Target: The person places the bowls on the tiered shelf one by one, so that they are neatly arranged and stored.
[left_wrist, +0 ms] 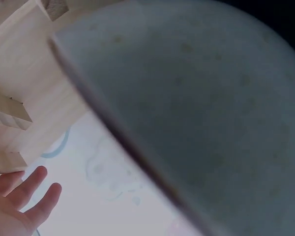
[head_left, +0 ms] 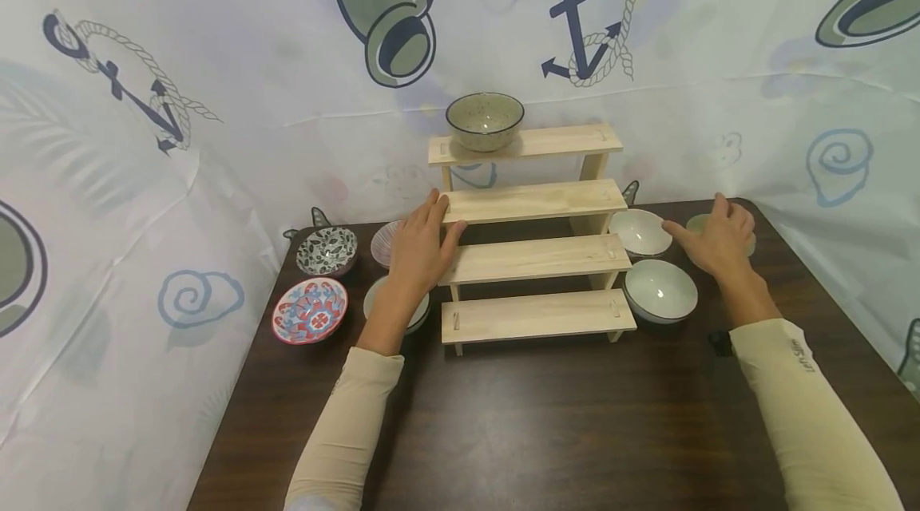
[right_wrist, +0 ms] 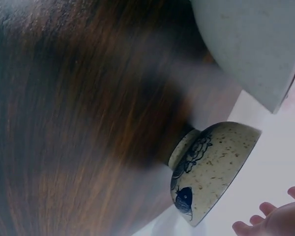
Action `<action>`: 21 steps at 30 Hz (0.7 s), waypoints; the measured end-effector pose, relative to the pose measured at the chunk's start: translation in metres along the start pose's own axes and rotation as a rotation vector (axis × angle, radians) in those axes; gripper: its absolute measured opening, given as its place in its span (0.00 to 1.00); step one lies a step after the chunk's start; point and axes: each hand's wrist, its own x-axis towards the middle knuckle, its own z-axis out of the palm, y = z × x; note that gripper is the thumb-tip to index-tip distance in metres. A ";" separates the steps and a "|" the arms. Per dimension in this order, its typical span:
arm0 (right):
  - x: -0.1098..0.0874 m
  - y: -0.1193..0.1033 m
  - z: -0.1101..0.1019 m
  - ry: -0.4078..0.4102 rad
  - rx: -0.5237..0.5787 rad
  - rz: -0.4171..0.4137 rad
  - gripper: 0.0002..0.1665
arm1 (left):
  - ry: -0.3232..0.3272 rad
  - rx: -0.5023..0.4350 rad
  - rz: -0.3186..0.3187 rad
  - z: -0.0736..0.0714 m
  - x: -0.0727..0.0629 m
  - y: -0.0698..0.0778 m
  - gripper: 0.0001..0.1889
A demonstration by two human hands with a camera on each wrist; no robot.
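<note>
My left hand (head_left: 422, 243) is at the left end of a four-step wooden rack (head_left: 535, 202), its fingertips right at the second board from the top. In the left wrist view its fingers (left_wrist: 33, 189) are spread, with nothing gripped. My right hand (head_left: 719, 239) hovers at the back right, fingers loosely bent, overlapping a greenish bowl (head_left: 695, 223). The right wrist view shows a speckled bowl with a dark blue painted pattern (right_wrist: 214, 167), apart from the fingertips (right_wrist: 242, 228). A speckled green bowl with a dark rim (head_left: 485, 121) stands on the rack's top board.
Right of the rack stand two white bowls, one behind (head_left: 640, 232) and one in front (head_left: 660, 292). On the left are a black-and-white patterned bowl (head_left: 327, 251), a red-and-blue patterned dish (head_left: 310, 310), a ribbed bowl (head_left: 384, 244) and a pale bowl (head_left: 418, 314) partly behind my left arm. A printed curtain (head_left: 237, 56) hangs behind.
</note>
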 end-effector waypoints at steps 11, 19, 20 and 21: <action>0.007 0.015 0.005 -0.021 0.042 0.057 0.69 | -0.007 0.038 -0.012 0.001 -0.001 0.000 0.34; 0.012 0.029 0.007 -0.067 0.025 0.105 0.75 | -0.002 -0.013 -0.019 0.000 -0.001 0.000 0.33; 0.013 0.030 0.007 -0.071 0.025 0.111 0.75 | -0.003 -0.016 -0.020 0.000 -0.001 0.001 0.33; 0.013 0.031 0.007 -0.073 0.027 0.118 0.75 | -0.006 -0.018 -0.022 0.000 -0.001 0.001 0.33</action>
